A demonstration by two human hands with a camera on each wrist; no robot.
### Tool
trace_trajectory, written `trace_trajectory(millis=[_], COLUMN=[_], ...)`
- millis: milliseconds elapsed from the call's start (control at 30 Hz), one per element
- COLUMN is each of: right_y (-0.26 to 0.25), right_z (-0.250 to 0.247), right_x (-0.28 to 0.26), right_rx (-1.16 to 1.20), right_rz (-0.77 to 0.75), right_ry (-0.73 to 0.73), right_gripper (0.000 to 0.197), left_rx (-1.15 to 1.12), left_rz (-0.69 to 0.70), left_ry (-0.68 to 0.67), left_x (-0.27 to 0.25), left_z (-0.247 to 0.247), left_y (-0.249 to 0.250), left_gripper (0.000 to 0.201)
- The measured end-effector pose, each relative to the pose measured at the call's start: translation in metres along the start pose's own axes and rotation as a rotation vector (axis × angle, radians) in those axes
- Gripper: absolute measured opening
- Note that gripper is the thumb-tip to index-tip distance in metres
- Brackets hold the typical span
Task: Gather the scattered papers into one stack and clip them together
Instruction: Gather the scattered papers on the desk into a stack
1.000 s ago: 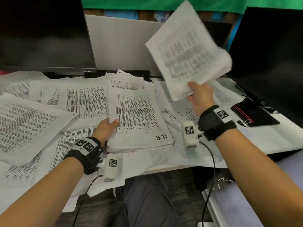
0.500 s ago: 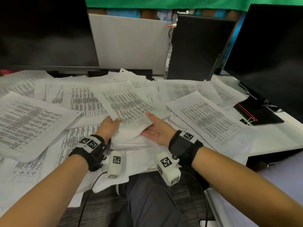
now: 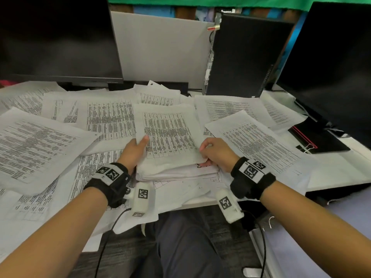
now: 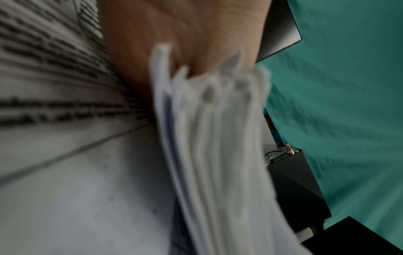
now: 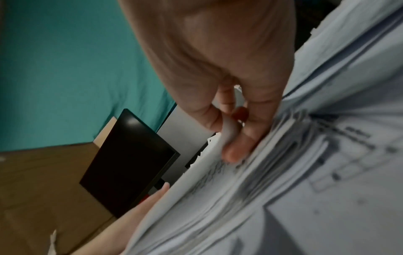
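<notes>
A thick stack of printed papers [image 3: 170,141] lies at the desk's near middle. My left hand [image 3: 133,150] grips its left edge, thumb on the top sheet. My right hand [image 3: 215,152] pinches the top sheet's right near corner, fingers curled at the stack's edge. In the left wrist view the stack's edge [image 4: 207,138] fans out below my palm. The right wrist view shows my thumb and finger pinching a sheet [image 5: 229,134] above the stack [image 5: 250,181]. A binder clip [image 3: 307,147] lies on a black folder at the right. Loose printed sheets [image 3: 259,141] cover the desk around the stack.
A dark monitor [image 3: 58,39] stands at the back left, another monitor [image 3: 331,63] at the right, and a black computer case [image 3: 241,57] between them. A black folder with a red line [image 3: 319,137] lies at the right. The desk's front edge [image 3: 196,205] is near my knees.
The sheet my right hand held in the air has come down onto the stack and turned square with it. My right hand moved to the stack's right near corner.
</notes>
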State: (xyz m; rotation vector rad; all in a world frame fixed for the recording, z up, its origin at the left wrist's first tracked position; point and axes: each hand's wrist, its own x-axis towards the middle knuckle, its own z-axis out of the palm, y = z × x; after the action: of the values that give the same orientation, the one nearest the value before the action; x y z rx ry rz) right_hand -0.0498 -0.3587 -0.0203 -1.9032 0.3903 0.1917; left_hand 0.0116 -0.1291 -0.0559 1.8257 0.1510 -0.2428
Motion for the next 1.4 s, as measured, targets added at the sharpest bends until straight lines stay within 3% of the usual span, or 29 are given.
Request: trace_trajectory(millis=[133,200,333,400,467,600,767,833,967,1033,1133,1267,1400], right_y=[-0.008,-0.018,-0.031,-0.023,-0.012,-0.003,0.003,-0.008,-0.059,-0.084,-0.102,-0.08,-0.057], right_z=[-0.006,-0.013,-0.044,-0.057,-0.064,-0.068,-0.065,-0.074,-0.088,-0.081,-0.056,-0.011,0.026], right_x=[-0.012,-0.01,0.011,0.023,0.032,0.045,0.046,0.044,0.022,0.009,-0.003,-0.002,-0.007], right_rx=[-0.181,-0.35,-0.801,-1.075,-1.209,-1.192,-1.267,-1.162,-0.881,-0.867,-0.983,-1.192,-1.263], right_rz=[0.049,-0.013,-0.064,0.087,0.174,0.171,0.055,-0.022,-0.277,-0.417,-0.563,-0.566,-0.647], right_ry=[-0.231,-0.208,0.027,0.0,-0.076,-0.08,0.07,0.168,0.504,0.577,0.53,0.257,0.016], right_gripper=[0.01,0.009,0.037,0.076,0.091,0.059,0.038,0.026,0.03,0.028,0.032,0.039,0.05], left_rx=[0.06,0.065,0.085,0.083,0.067,-0.077,-0.142,-0.136,-0.073,-0.029,0.001,-0.022,-0.202], left_rz=[0.027,0.055,0.05,0.051,0.024,-0.039,-0.055,-0.041,0.029,0.059,0.061,-0.012,-0.062], left_ry=[0.007,-0.013,-0.021,-0.017,-0.024,-0.062,-0.052,-0.057,-0.028,0.011,0.038,0.033,-0.052], left_x=[0.0,0.001,0.003,0.002,0.003,0.004,-0.001,-0.002,-0.004,-0.003,-0.002,-0.005,-0.005], left_z=[0.001,0.0,-0.003,-0.003,-0.006,-0.016,-0.017,-0.015,-0.008,-0.005,-0.005,-0.01,-0.015], left_y=[0.001,-0.002,-0.007,-0.005,-0.005,-0.008,-0.008,-0.007,-0.005,-0.004,-0.007,-0.004,-0.006], left_gripper=[0.055,0.051,0.056,0.056,0.053,0.047,0.046,0.045,0.038,0.036,0.035,0.052,0.072])
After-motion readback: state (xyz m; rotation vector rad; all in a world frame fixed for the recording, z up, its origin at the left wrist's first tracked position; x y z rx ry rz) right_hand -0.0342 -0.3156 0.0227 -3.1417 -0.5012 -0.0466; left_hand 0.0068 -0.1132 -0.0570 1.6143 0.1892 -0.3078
